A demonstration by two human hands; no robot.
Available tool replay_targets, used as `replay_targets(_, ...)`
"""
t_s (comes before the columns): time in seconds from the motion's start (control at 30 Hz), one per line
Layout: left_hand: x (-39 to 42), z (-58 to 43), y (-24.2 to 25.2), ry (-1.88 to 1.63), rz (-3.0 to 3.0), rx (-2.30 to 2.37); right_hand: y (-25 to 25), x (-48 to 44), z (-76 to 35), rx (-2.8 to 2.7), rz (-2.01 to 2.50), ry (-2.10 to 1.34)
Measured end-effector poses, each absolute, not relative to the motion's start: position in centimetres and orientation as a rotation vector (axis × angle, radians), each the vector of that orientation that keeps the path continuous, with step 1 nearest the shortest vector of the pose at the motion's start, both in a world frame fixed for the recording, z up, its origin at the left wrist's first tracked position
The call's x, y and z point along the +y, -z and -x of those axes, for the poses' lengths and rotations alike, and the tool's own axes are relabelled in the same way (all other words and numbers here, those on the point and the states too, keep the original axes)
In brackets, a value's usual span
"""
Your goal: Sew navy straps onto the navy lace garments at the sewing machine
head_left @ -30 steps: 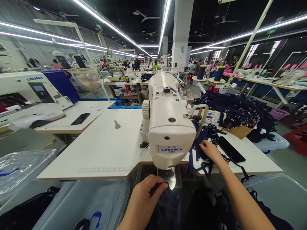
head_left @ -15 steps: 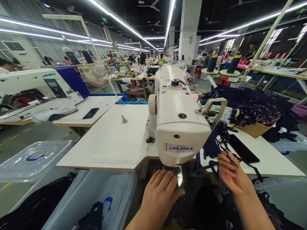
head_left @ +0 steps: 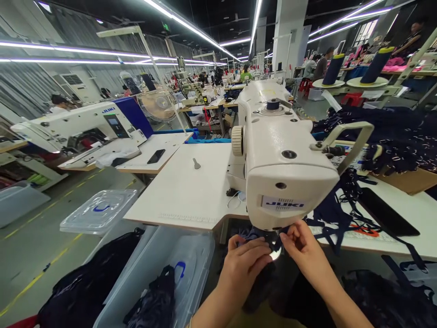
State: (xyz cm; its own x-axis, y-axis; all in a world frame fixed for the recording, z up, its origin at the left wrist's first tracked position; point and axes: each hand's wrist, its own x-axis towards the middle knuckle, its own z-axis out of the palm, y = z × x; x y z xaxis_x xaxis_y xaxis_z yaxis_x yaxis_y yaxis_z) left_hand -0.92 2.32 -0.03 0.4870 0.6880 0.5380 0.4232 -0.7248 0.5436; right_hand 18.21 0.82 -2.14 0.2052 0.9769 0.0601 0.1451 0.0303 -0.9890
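Observation:
A white JUKI sewing machine [head_left: 290, 182] stands before me, its head over a gap in the tabletop. Just below and left of that head, my left hand [head_left: 246, 259] curls over dark navy fabric [head_left: 251, 233] close to the lit needle area. On the other side of the light, my right hand [head_left: 303, 248] pinches its fingertips together at the machine head. A dark strap shows at these fingertips, mostly hidden. More navy straps [head_left: 329, 214] lie on the table to the right of the machine.
A black phone [head_left: 387, 212] and orange scissors handles [head_left: 364, 231] lie on the right. A metal key-shaped piece [head_left: 195, 164] rests on the left tabletop [head_left: 184, 191]. Plastic bins [head_left: 191, 273] with dark fabric stand below left. A navy strap heap [head_left: 403, 141] fills the right back.
My right hand has moved left from the straps on the table to the machine head, close to my left hand. The view has turned, so the machine sits further right.

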Motion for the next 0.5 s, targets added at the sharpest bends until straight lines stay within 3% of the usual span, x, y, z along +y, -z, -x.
replay_targets(0.23,2.4,0.7,1.1,-1.234,-2.214,0.946,2.5,0.3,-18.1,-1.233,1.47,-0.841)
replay_targets(0.5,2.3,0.5,0.1,-1.125,-2.526,0.9,3.1,0.6,-17.0,-1.147,1.471,-0.829)
